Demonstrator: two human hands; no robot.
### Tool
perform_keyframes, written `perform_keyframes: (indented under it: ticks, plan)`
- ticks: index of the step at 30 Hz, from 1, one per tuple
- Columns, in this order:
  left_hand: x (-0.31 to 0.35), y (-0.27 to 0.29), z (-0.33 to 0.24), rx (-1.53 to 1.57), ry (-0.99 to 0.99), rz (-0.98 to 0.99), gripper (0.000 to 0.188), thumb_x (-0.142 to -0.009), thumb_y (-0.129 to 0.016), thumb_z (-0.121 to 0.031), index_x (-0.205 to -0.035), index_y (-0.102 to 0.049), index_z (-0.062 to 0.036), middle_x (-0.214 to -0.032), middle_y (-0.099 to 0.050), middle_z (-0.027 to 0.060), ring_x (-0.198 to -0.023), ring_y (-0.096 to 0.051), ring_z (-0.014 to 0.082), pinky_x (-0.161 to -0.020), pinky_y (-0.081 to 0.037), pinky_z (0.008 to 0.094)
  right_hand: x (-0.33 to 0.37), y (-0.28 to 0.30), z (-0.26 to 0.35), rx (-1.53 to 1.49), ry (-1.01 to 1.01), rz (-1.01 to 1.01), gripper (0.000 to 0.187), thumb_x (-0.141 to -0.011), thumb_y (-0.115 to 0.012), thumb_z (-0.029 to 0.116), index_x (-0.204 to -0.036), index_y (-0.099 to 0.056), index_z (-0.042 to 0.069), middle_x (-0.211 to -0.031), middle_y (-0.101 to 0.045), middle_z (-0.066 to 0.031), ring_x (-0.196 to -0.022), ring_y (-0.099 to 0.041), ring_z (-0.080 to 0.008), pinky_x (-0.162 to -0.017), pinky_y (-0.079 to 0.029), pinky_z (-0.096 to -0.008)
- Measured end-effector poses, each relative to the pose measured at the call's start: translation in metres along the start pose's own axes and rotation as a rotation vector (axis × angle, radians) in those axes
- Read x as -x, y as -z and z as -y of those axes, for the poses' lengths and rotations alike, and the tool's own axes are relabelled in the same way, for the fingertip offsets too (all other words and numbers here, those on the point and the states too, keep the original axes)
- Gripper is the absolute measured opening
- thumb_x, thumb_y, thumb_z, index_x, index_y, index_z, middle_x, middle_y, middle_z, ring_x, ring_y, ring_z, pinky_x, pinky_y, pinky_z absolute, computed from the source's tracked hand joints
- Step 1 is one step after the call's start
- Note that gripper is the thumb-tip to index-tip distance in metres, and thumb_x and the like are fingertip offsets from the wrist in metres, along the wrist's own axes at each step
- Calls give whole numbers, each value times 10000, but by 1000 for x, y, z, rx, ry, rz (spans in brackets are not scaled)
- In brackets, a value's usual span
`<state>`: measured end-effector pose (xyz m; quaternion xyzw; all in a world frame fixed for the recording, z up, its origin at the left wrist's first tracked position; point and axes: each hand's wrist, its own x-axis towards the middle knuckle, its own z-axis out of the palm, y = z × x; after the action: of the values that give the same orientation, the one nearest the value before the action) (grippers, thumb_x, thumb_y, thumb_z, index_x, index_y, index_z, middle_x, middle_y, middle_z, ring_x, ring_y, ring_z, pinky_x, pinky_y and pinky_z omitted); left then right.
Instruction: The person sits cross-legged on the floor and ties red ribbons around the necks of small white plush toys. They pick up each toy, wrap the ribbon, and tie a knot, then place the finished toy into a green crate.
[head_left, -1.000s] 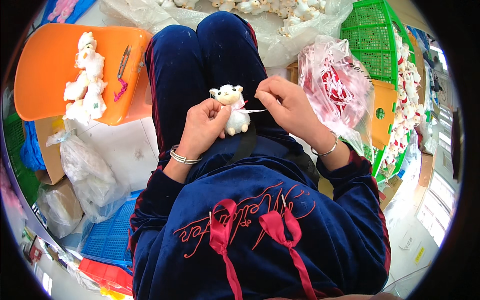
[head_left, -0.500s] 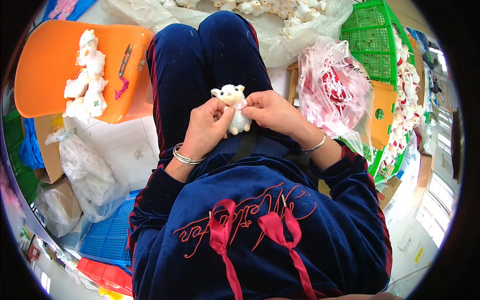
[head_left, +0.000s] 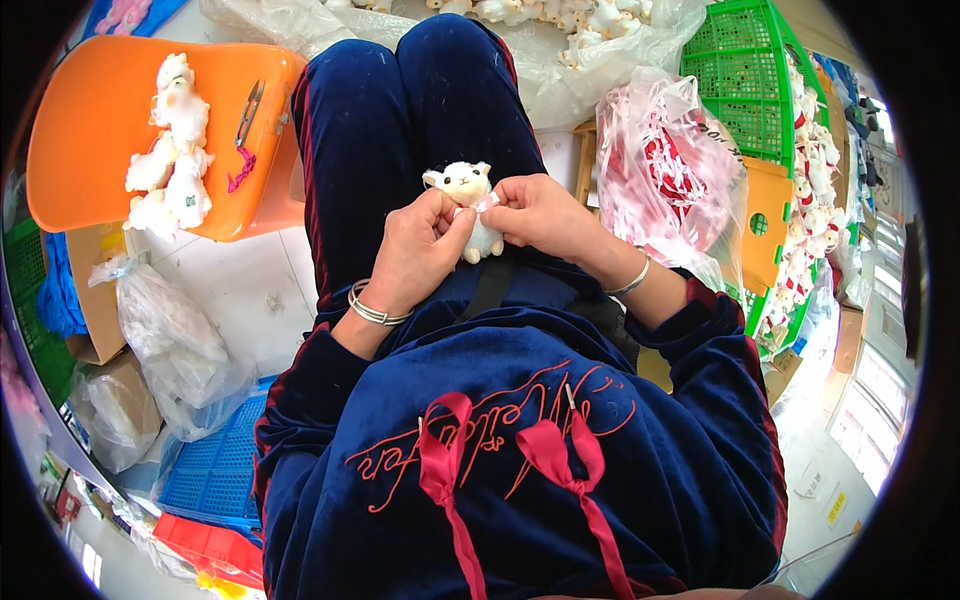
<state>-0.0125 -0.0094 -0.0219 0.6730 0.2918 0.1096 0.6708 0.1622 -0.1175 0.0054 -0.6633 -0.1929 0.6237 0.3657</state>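
Observation:
Upright over my lap is a small white plush lamb (head_left: 462, 184), its cream face turned up and its little feet toward my waist. A pale pink ribbon (head_left: 484, 203) sits round its neck. My left hand (head_left: 424, 243) is closed in a pinch at the lamb's left side, by the ribbon. My right hand (head_left: 543, 217) pinches the ribbon at the other side, under the lamb's chin. The fingers hide part of the ribbon and the lamb's body.
An orange chair (head_left: 85, 130) at left bears several white plush toys (head_left: 187, 125) and thread snips (head_left: 250, 112) with a magenta cord. At right stand a clear bag of pink and red ribbons (head_left: 665, 180) and a green basket (head_left: 738, 80). A blue crate (head_left: 212, 478) is lower left.
Both hands stay at the lamb's neck, with slight finger movement at the ribbon. The lamb has shifted up a little in the view.

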Motion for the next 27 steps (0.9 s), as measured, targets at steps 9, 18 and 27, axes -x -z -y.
perform_keyframes:
  ticks: [9, 18, 27]
  plan:
    - [-3, -1, -1, 384, 258, 74, 203, -1041, -612, -182, -904, -604, -33, -668, -614, 1, -505, -541, 48, -481, -413, 193, 10, 5, -7, 976, 859, -349, 114, -831, -715, 118, -909, -646, 73, -839, -623, -83, -714, -627, -309, -676, -491, -406]
    - [-2, 2, -10, 300, 276, 77, 232, -1053, -589, -215, -908, -609, -35, -689, -628, 11, -509, -554, 56, -490, -434, 191, 30, 16, 23, 457, 417, -371, 282, -986, -646, 237, -1011, -689, -41, -881, -696, -176, -722, -650, -236, -673, -511, -356]
    - [-1, 4, -7, 336, 259, 63, 250, -1047, -602, -209, -901, -633, -9, -670, -628, 18, -507, -558, 48, -473, -443, 203, 21, -13, 26, 336, 190, -258, 207, -984, -636, 167, -921, -627, -31, -762, -697, -176, -682, -692, -264, -629, -527, -380]
